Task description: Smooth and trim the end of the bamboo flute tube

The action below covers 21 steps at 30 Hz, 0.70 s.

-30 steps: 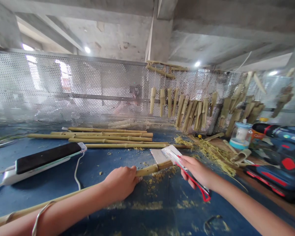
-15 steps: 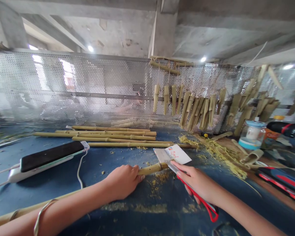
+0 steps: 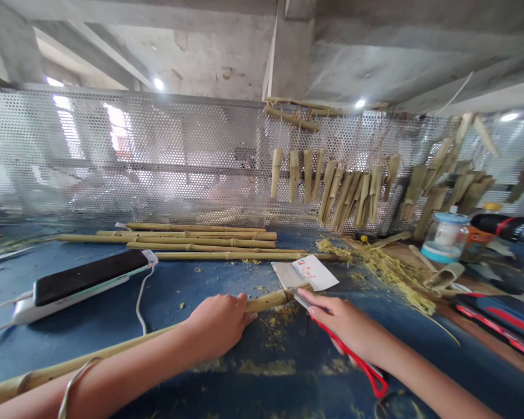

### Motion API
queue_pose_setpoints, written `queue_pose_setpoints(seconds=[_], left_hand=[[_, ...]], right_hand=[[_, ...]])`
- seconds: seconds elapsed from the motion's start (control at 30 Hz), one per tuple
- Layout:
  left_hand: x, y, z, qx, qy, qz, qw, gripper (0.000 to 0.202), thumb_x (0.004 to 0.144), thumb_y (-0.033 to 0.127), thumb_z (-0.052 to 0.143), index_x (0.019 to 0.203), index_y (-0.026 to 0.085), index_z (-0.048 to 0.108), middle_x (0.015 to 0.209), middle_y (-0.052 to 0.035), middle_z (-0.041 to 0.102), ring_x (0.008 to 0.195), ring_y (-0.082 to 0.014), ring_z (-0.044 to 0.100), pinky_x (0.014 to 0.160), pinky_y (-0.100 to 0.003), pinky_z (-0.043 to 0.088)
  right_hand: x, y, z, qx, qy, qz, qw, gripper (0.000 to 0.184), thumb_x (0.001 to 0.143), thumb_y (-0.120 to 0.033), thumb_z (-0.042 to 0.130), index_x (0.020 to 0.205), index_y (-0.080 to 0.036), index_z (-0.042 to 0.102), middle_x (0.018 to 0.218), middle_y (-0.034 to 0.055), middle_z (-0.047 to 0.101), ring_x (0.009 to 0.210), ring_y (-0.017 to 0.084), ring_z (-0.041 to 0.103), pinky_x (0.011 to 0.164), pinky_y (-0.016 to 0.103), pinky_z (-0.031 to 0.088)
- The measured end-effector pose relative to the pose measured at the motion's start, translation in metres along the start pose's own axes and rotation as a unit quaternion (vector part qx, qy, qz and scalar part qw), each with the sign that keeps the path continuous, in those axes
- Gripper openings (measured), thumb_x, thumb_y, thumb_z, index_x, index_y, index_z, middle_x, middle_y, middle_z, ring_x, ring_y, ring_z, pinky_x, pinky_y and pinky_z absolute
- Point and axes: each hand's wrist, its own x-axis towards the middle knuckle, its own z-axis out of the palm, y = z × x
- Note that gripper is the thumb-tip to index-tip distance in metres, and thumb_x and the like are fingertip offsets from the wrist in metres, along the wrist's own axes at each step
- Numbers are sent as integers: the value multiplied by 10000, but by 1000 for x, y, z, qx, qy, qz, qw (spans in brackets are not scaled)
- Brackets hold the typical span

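A long bamboo pole (image 3: 267, 301) runs from the lower left, under my left forearm, to the middle of the bench. My left hand (image 3: 222, 325) is closed around it a short way from its right end. In my right hand (image 3: 351, 327) is a red-handled knife (image 3: 369, 372), gripped with the fingers wrapped round the handle. Its narrow silver blade lies against the pole's end, partly hidden by my fingers. Just behind that end lies a white printed paper (image 3: 318, 273).
Several bamboo poles (image 3: 209, 241) lie along the back of the blue bench. A power bank with a phone (image 3: 91, 273) and cables is at left. Shavings (image 3: 393, 279), a jar (image 3: 445, 238), a drill (image 3: 506, 227) and a red-black tool (image 3: 498, 320) are at right. Bamboo pieces (image 3: 336, 192) hang against the mesh.
The knife has shifted slightly towards me and left, so more of the pole's right end shows past the blade. My left hand keeps its grip in nearly the same place.
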Motion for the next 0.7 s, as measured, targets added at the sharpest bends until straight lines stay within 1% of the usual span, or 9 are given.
queue_pose_setpoints(seconds=[0.1, 0.27, 0.37, 0.47, 0.6, 0.7], left_hand=[[0, 0, 0, -5, -4, -3, 1000, 410, 842, 453, 235, 923, 169, 519, 732, -104, 626, 674, -233, 622, 585, -328, 462], [-1, 0, 1, -3, 5, -3, 1000, 435, 846, 472, 211, 917, 170, 517, 717, -101, 624, 671, -233, 622, 596, -341, 467], [-1, 1, 2, 2, 7, 0, 1000, 429, 846, 473, 210, 918, 179, 515, 715, -102, 627, 665, -242, 622, 590, -362, 468], [-1, 2, 1, 4, 8, -2, 1000, 443, 846, 473, 204, 913, 172, 522, 717, -105, 625, 669, -253, 623, 583, -360, 466], [-2, 3, -2, -7, -3, -11, 1000, 450, 839, 475, 214, 923, 163, 528, 719, -105, 626, 680, -251, 624, 582, -342, 458], [-1, 3, -2, -8, -3, -16, 1000, 440, 836, 470, 225, 920, 166, 532, 728, -102, 629, 690, -242, 624, 583, -327, 452]], right_hand=[[-1, -3, 1, -10, 11, 2, 1000, 471, 854, -349, 349, 1309, -232, 379, 329, -77, 422, 317, 103, 467, 357, 186, 288], [0, -4, 1, -6, 8, 18, 1000, 484, 847, -342, 359, 1312, -209, 378, 327, -74, 414, 299, 102, 449, 343, 190, 269], [0, -3, 0, 11, -5, 6, 1000, 480, 849, -342, 352, 1315, -226, 369, 339, -78, 408, 312, 99, 457, 345, 180, 273], [-1, -5, -1, 19, -15, 16, 1000, 486, 854, -334, 340, 1326, -219, 349, 336, -84, 395, 301, 98, 445, 347, 181, 285], [-2, -6, 0, 0, -1, 3, 1000, 473, 851, -319, 350, 1311, -214, 378, 343, -76, 417, 313, 97, 446, 360, 188, 283], [-1, -6, 1, -19, 16, -6, 1000, 466, 844, -329, 364, 1292, -211, 410, 333, -78, 407, 319, 99, 432, 365, 195, 269]])
